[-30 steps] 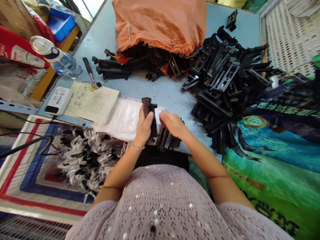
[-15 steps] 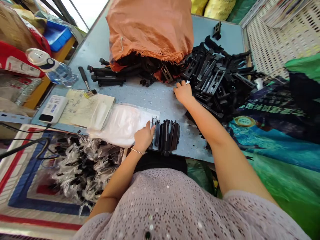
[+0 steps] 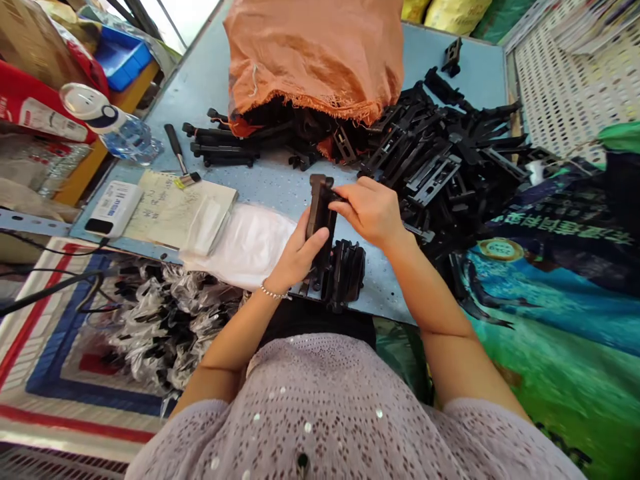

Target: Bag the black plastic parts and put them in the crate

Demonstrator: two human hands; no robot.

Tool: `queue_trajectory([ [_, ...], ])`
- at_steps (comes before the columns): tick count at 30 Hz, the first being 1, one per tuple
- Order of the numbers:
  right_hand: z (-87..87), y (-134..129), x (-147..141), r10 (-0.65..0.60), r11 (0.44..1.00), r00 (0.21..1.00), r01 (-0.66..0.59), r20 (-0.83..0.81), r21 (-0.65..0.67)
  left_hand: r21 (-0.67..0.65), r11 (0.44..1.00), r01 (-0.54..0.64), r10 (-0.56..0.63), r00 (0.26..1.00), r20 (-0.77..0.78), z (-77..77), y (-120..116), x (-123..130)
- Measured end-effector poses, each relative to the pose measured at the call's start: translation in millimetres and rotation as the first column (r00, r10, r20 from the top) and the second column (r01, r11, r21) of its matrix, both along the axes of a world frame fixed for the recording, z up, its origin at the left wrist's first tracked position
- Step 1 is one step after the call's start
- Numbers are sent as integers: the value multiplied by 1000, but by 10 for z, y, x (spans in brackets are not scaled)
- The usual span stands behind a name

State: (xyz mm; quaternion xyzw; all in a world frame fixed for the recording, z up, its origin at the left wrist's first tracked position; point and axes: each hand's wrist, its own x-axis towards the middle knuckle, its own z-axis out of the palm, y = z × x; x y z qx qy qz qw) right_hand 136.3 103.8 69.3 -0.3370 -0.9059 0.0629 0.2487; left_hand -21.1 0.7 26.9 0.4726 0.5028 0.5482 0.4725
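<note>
My left hand [image 3: 299, 255] is wrapped round a long black plastic bracket [image 3: 320, 208], thumb across its face. The bracket is tilted up above the table's near edge. At its upper right side, my right hand [image 3: 374, 210] is closed in a pinch on the bracket; whether a smaller piece sits between those fingertips I cannot make out. Just below the hands, a short row of similar black brackets [image 3: 345, 275] lies side by side. A stack of clear plastic bags [image 3: 255, 245] is beside my left hand.
An orange woven sack [image 3: 315, 60] spills black brackets, with a large pile [image 3: 450, 147] at right. Notebook [image 3: 160, 210], hammer [image 3: 176, 147], white device [image 3: 114, 208] and water bottle [image 3: 125, 137] stand at left. A crate [image 3: 45, 313] below holds bagged parts [image 3: 165, 333].
My left hand has lifted from the near row with a bracket in it. My right hand has come back from the pile and now meets the left at that bracket.
</note>
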Motion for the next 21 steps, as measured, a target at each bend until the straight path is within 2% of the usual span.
queue_trajectory([
  [2,-116,-79,-83,-159,987,984,160,78,-7,-156,988,4,15,992,124,-37,-65,54],
  [4,-216,-248,-136,-251,966,959,256,132,-22,-222,973,-66,104,981,166,-121,-110,57],
  [5,-260,-374,-155,-221,973,963,229,152,-37,-230,965,-128,168,972,166,-169,-124,34],
  [7,-345,-673,-188,-64,993,980,81,191,-83,-223,946,-236,270,954,133,-256,-147,-55],
  [9,-427,-933,-208,90,982,966,-45,241,-186,-195,935,-296,310,950,43,-318,-184,-177],
  [10,-463,-1013,-205,127,967,955,-59,268,-249,-175,935,-308,307,951,-34,-340,-211,-238],
  [12,-513,-1033,-147,141,937,940,-25,311,-348,-171,942,-290,240,935,-261,-374,-281,-337],
  [14,-531,-875,-6,61,941,932,66,358,-332,-255,935,-247,84,852,-516,-406,-354,-378],
  [16,-534,-604,199,-127,955,898,225,420,-192,-384,899,-212,-127,712,-691,-442,-406,-355],
  [18,-533,-299,418,-279,934,831,352,482,-66,-466,863,-193,-290,566,-772,-476,-427,-293],
  [21,-499,68,666,-302,918,785,392,540,-55,-489,851,-190,-394,383,-835,-503,-422,-226],
])
